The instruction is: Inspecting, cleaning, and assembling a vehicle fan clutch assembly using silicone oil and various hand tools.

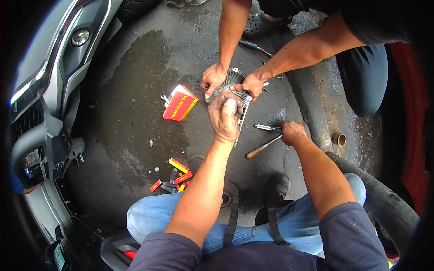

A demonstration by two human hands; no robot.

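Observation:
My left hand (224,115) is closed against the near side of a round, finned metal part (235,79), thumb on top. What its fingers hold is hidden. A thin metal bar (242,124) runs out beside that hand toward me. A co-worker's two hands (215,79) (252,85) press on the finned part from the far side. Off to the right, my right hand (294,132) is low over the floor, fingers curled around the end of a chrome-handled tool (267,128). Just below this tool lies a screwdriver (257,151) with a worn wooden handle.
An open red-and-yellow box (181,105) stands left of the finned part, a wrench (165,99) by it. Several small red, yellow and black pieces (176,177) lie near my left knee. Thick dark pipes (312,106) and a metal ring (339,139) are at right; a car front (58,81) is at left.

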